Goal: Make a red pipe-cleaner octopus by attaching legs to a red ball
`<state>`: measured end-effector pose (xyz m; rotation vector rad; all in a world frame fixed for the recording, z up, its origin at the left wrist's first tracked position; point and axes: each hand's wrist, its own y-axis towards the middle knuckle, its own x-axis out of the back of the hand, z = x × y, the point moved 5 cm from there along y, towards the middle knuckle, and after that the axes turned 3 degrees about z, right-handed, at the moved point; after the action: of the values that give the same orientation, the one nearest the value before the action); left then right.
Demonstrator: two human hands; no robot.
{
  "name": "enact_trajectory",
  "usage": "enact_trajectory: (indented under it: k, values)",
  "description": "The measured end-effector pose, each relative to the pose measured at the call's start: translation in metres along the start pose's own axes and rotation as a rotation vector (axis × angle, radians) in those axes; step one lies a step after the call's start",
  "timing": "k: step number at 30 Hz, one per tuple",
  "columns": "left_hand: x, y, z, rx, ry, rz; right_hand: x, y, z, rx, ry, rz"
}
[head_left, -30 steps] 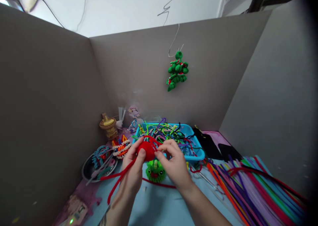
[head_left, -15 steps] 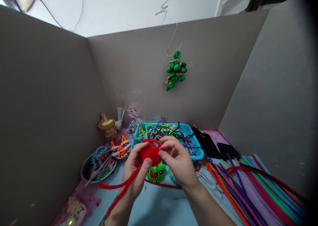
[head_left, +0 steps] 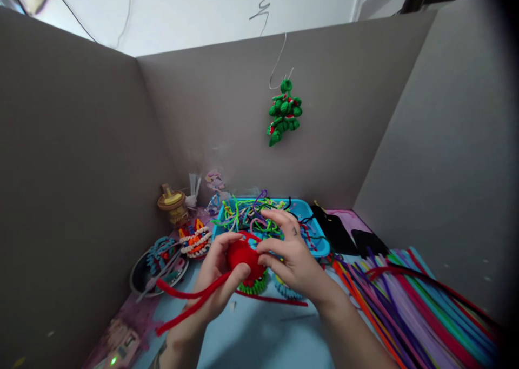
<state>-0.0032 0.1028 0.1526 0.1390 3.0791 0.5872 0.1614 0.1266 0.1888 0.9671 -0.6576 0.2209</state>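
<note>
A rounded red piece of coiled pipe cleaner (head_left: 243, 258) is held up above the table in my left hand (head_left: 214, 282), fingers behind it and thumb across its front. Two loose red pipe cleaner ends trail from it to the left, over my palm and wrist. At the piece's right edge, my right hand (head_left: 290, 255) has its thumb and a fingertip pinched close together, with another finger raised above. Behind and below the red piece sit a green fuzzy figure (head_left: 253, 288), partly hidden, and a light blue fuzzy one (head_left: 287, 289).
A blue tray (head_left: 324, 245) of pipe cleaner scraps stands behind my hands. Long coloured pipe cleaners (head_left: 421, 304) lie at right. On the left are a metal bowl (head_left: 135, 285), an orange-and-cream figure (head_left: 197, 242) and a device (head_left: 121, 350). A green ornament (head_left: 285, 109) hangs against the back panel.
My right hand's fingers have spread, one lifting up from the red piece. The piece has turned a little in my left hand, and the view has shifted slightly.
</note>
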Motion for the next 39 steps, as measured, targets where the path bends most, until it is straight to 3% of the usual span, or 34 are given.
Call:
enact_trajectory:
  k: [9, 12, 15, 18, 22, 24, 27, 29, 34, 39]
  values:
    - [0.000, 0.004, 0.003, 0.102, -0.052, 0.086, -0.010, -0.001, -0.002, -0.012, 0.123, 0.167]
    - [0.004, 0.007, 0.006, 0.131, -0.044, 0.044, -0.016, 0.001, -0.005, -0.050, 0.153, 0.161]
    - [0.007, 0.012, 0.008, 0.139, -0.014, 0.008, -0.020, 0.002, -0.013, -0.134, 0.148, 0.075]
    - [0.015, 0.017, 0.008, 0.058, 0.046, -0.113, -0.022, 0.001, -0.024, -0.239, 0.137, -0.037]
    - [0.019, 0.019, 0.009, -0.018, 0.195, -0.201, -0.028, -0.001, -0.026, -0.293, 0.187, -0.030]
    - [0.022, 0.018, 0.011, -0.027, 0.161, -0.272, -0.028, -0.001, -0.026, -0.317, 0.249, -0.069]
    - [0.033, 0.013, 0.018, 0.012, 0.059, -0.450, -0.023, -0.004, -0.029, -0.355, 0.349, -0.251]
    - [0.037, 0.013, 0.024, 0.047, -0.005, -0.508, -0.021, -0.005, -0.033, -0.390, 0.407, -0.328]
    - [0.029, 0.019, 0.037, 0.146, -0.372, -0.463, -0.033, -0.004, -0.038, -0.484, 0.570, -0.225]
    - [0.015, 0.019, 0.038, 0.181, -0.429, -0.358, -0.044, -0.003, -0.025, -0.549, 0.596, -0.114]
